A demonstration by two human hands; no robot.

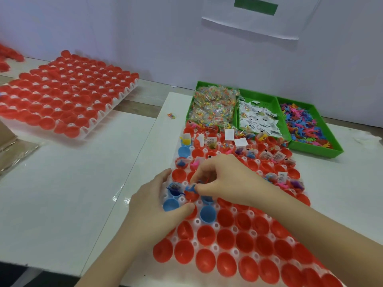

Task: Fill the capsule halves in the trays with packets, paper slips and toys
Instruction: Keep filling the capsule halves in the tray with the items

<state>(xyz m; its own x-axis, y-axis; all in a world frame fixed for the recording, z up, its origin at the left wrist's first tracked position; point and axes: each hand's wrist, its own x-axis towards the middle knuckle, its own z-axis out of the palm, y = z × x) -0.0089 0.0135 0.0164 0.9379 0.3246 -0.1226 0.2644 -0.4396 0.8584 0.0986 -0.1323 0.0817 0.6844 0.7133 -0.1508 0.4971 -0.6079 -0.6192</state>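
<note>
A white tray of red and blue open capsule halves lies in front of me. Halves in its far rows hold packets, paper slips and toys; the near rows show bare red cups. My right hand pinches a small blue toy over a red half in the tray's left part. My left hand rests at the tray's left edge, fingers loosely around blue halves, thumb lying on the tray. Three green bins at the back hold clear packets, white slips and coloured toys.
A second tray of closed red capsules sits at the far left on the white table. More red capsules lie at the far left edge. A stray coloured packet lies left of the bins. A white wall stands behind.
</note>
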